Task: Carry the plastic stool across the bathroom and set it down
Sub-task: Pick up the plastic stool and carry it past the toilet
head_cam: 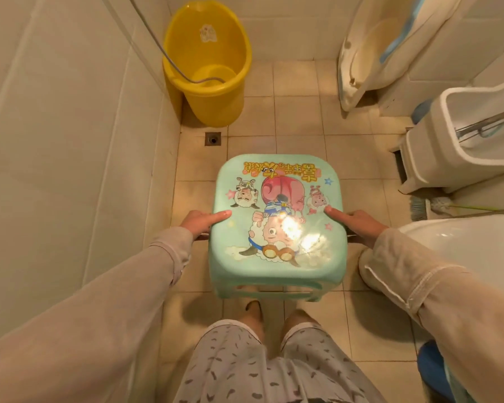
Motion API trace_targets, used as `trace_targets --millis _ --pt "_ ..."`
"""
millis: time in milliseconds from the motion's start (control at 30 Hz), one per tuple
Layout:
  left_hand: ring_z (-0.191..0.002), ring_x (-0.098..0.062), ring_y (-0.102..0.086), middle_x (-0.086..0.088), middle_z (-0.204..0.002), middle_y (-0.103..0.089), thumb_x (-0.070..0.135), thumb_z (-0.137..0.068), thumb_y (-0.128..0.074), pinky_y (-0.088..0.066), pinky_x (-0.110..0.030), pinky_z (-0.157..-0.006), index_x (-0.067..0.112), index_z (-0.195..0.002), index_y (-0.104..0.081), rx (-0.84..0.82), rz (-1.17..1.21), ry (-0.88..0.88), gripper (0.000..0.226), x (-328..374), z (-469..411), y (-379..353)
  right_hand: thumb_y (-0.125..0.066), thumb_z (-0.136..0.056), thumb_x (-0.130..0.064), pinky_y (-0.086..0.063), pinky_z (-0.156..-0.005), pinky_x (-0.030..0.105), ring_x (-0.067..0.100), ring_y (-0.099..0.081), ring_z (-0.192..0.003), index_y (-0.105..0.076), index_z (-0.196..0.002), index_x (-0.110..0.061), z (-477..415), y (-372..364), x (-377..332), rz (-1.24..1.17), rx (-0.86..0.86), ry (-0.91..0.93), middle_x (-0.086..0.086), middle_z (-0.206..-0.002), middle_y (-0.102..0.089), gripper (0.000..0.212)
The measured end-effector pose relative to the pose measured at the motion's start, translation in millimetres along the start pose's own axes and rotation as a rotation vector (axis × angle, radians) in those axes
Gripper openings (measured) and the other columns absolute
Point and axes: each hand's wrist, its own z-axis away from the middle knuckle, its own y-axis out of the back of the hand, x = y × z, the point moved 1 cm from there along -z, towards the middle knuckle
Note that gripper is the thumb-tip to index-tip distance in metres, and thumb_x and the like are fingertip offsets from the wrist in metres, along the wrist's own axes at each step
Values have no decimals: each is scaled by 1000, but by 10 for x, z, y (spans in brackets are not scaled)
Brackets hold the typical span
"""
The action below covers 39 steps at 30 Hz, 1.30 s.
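Note:
A mint-green plastic stool [277, 228] with a cartoon picture on its seat is held in front of me, above the tiled floor and my feet. My left hand [200, 222] grips its left edge, thumb on top of the seat and fingers under the rim. On the right edge my right hand [357, 225] grips the same way. The stool's legs are mostly hidden beneath the seat.
A tall yellow bucket [213, 68] with a hose in it stands in the far left corner, a floor drain [213, 138] just before it. A white plastic bin [460, 141] and a toilet rim [460, 245] are at right. A tiled wall runs along the left.

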Motion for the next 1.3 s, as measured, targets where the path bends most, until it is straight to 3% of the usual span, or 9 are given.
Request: trace_targets --millis 200,333,467,567,700,833,1000,1167,1300 --pt "-76 -12 -62 -10 -103 -64 27 -72 -73 -46 -16 -63 1 -107 -58 -48 -57 -28 46 658 -380 106 -60 -79 -43 -51 -76 29 26 -64 -94 -60 -103 -5 -262 128 -315 -63 22 7 8 -101 -68 45" --pt "-90 -20 -60 -9 -106 -64 30 -70 -74 -46 -24 -76 1 -115 -56 -71 -129 -31 56 1062 -662 81 -62 -77 -42 -51 -66 25 21 -66 -87 -58 -102 -7 -479 293 -516 -116 26 3 7 -98 -68 43" --pt "-86 -19 -56 -8 -101 -60 33 -69 -74 -43 -28 -78 4 -108 -57 -56 -152 -47 51 1466 -980 -50 -62 -77 -44 -50 -62 22 16 -67 -80 -60 -95 -10 -799 555 -780 -145 30 -7 2 -90 -70 39" --pt "-89 -23 -60 -13 -106 -64 33 -70 -73 -45 -30 -82 5 -100 -58 -51 -146 -31 44 1763 -1221 -164 -61 -77 -45 -51 -66 23 19 -66 -83 -60 -100 -7 -1057 803 -1046 -132 23 -28 4 -93 -69 44" --pt "-106 -30 -63 -18 -115 -66 36 -70 -73 -49 -36 -94 0 -105 -62 -47 -155 20 51 2178 -1509 -284 -60 -77 -46 -50 -68 25 19 -65 -85 -63 -91 -11 -1356 1154 -1441 -104 5 -49 6 -97 -68 38" --pt "-102 -30 -62 -19 -115 -67 37 -73 -69 -48 -37 -96 3 -101 -63 -34 -148 -10 45 2643 -1778 -403 -59 -77 -48 -50 -68 25 19 -65 -87 -62 -101 -7 -1670 1512 -1908 -69 3 -48 7 -99 -68 48" --pt "-108 -30 -60 -19 -121 -64 33 -76 -68 -45 -39 -101 -1 -116 -59 1 -91 -46 53 3156 -1998 -461 -60 -77 -48 -48 -63 23 16 -64 -83 -61 -103 -6 -1946 1780 -2368 -65 6 -12 7 -100 -67 50" --pt "-96 -24 -59 -18 -122 -63 29 -77 -68 -45 -33 -87 1 -114 -59 -19 -95 -63 48 3567 -2264 -462 -61 -77 -46 -49 -64 23 16 -65 -84 -59 -105 -7 -2183 1935 -2646 -67 -18 -4 8 -103 -67 49" --pt "-101 -29 -59 -18 -125 -62 31 -77 -67 -44 -32 -83 0 -119 -57 -33 -115 -55 53 3947 -2583 -462 -61 -76 -48 -49 -75 28 23 -64 -93 -60 -106 -7 -2469 2071 -2906 -56 -11 -7 8 -105 -67 51"
